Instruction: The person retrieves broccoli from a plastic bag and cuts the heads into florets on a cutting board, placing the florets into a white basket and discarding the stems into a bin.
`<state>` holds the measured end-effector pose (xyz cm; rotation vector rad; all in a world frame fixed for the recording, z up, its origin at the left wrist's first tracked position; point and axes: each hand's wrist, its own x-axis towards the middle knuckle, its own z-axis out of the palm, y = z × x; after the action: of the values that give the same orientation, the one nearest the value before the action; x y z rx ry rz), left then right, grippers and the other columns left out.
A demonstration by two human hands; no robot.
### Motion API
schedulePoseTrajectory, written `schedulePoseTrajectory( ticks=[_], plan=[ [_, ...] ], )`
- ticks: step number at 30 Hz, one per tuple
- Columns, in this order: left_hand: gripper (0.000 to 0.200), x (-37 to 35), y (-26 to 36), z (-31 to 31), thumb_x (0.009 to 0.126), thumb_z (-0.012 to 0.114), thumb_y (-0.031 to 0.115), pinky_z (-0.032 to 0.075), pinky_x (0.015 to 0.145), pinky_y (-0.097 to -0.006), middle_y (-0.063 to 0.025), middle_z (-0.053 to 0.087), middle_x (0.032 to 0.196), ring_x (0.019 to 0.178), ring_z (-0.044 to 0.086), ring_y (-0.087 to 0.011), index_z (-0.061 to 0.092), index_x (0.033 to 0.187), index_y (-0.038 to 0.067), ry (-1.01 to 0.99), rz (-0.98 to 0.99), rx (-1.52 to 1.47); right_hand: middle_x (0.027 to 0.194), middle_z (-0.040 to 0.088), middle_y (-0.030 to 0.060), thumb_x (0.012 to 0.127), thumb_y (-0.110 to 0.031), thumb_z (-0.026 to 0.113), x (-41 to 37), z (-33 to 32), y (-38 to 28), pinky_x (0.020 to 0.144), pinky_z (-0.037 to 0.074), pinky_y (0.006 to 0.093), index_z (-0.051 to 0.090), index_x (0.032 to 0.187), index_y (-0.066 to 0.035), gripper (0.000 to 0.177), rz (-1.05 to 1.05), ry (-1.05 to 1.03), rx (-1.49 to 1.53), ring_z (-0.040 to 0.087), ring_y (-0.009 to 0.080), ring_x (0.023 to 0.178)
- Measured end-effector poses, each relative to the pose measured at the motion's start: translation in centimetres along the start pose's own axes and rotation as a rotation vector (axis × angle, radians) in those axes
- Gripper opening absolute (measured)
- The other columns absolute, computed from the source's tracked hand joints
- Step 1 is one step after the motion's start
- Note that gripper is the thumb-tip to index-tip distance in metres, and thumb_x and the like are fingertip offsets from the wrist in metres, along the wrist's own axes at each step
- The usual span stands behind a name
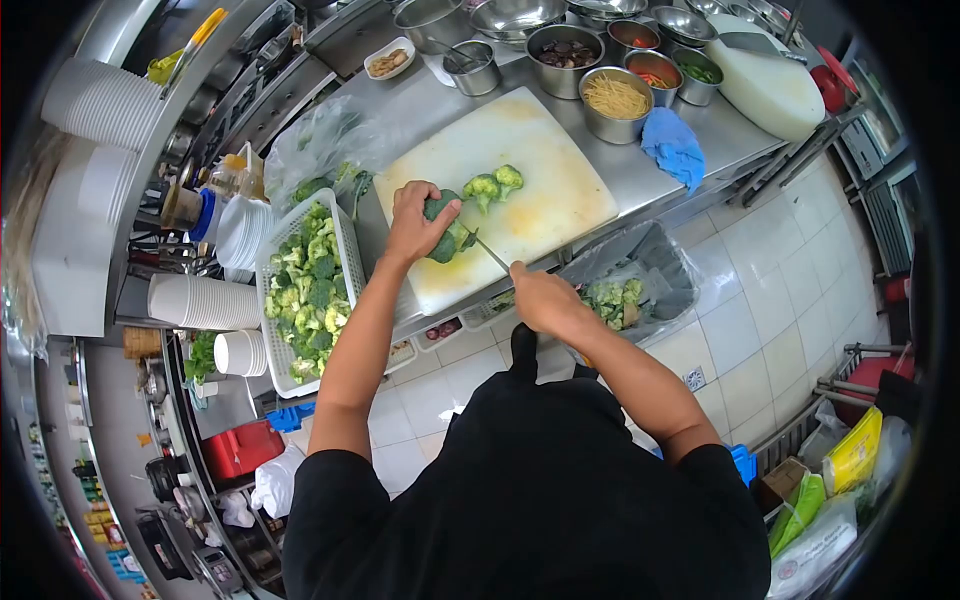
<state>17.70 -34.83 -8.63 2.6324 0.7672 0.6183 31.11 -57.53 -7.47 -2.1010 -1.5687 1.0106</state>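
Note:
My left hand (pixel 418 222) is closed on a broccoli head (pixel 442 246) at the left part of a white cutting board (pixel 550 150). In my right hand (pixel 543 299) is the handle of a knife (pixel 490 253), whose blade reaches up and left to the broccoli's stem. Cut broccoli pieces (pixel 482 189) lie on the board, just beyond the held head. Left of the board stands a white basket (pixel 351 240) filled with broccoli florets (pixel 306 290). The knife's handle is mostly hidden by my fingers.
Metal containers stand along the back, one with yellow strips (pixel 617 97). A blue cloth (pixel 673 147) hangs at the counter edge. A lined bin (pixel 660 270) with broccoli scraps is below the board. Stacked white bowls (pixel 203 301) and a plastic bag (pixel 325 140) are left.

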Motion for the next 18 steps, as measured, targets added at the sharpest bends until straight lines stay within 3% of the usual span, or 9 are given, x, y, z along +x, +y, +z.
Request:
schedulePoseTrajectory(
  ticks=[3,12,14,15,17,18],
  plan=[
    [0.028,-0.1,-0.1,0.4,0.083,0.07,0.025,0.041,0.094,-0.0402,-0.0113,0.061,0.101,0.102,0.051,-0.0312,0.062,0.1,0.004,0.046,-0.091,-0.105,0.096,0.067,0.0332,0.089,-0.002,0.046,0.5,0.2,0.0,0.08,0.053,0.0533,0.052,0.112,0.008,0.025,-0.011,-0.004,0.006,0.068,0.0472,0.092],
    [0.03,0.4,1.7,0.9,0.085,0.065,0.03,0.037,0.099,-0.0442,-0.0023,0.07,0.111,0.11,0.053,-0.0284,0.071,0.108,0.011,-0.083,0.079,0.017,0.096,0.069,0.0289,0.089,-0.007,0.052,5.3,5.0,0.5,0.08,0.057,0.0469,0.055,0.112,0.007,0.027,-0.017,0.048,-0.099,0.071,0.0406,0.092],
    [0.04,0.5,1.3,0.7,0.085,0.064,0.035,0.034,0.102,-0.0442,-0.0075,0.067,0.121,0.115,0.052,-0.0297,0.067,0.117,0.012,-0.178,0.083,0.072,0.096,0.07,0.0279,0.089,-0.008,0.054,5.8,5.7,1.0,0.079,0.057,0.0452,0.055,0.113,0.007,0.029,-0.042,0.052,-0.19,0.072,0.0383,0.093],
    [0.04,0.6,1.2,0.3,0.085,0.064,0.035,0.034,0.102,-0.0442,-0.0075,0.067,0.121,0.115,0.052,-0.0297,0.067,0.117,0.012,-0.172,0.086,0.072,0.094,0.07,0.0277,0.087,-0.007,0.054,5.7,5.2,0.9,0.072,0.058,0.0441,0.055,0.112,0.008,0.029,-0.018,0.06,-0.153,0.072,0.037,0.087],
    [0.054,-0.4,1.0,-0.7,0.087,0.062,0.036,0.034,0.107,-0.0473,-0.0151,0.057,0.133,0.122,0.05,-0.0352,0.055,0.133,0.008,-0.041,0.085,0.199,0.093,0.07,0.0276,0.086,-0.006,0.054,4.9,3.1,0.3,0.066,0.058,0.0431,0.055,0.111,0.008,0.029,-0.003,0.06,-0.12,0.073,0.0357,0.081],
    [0.054,-0.8,1.3,-1.3,0.087,0.062,0.036,0.034,0.107,-0.0473,-0.0151,0.057,0.133,0.122,0.05,-0.0352,0.055,0.133,0.008,-0.036,0.082,0.202,0.091,0.069,0.0277,0.085,-0.004,0.052,4.4,0.6,-0.1,0.059,0.057,0.0424,0.055,0.11,0.009,0.028,0.08,-0.1,0.08,0.072,0.035,0.073]
  ],
)
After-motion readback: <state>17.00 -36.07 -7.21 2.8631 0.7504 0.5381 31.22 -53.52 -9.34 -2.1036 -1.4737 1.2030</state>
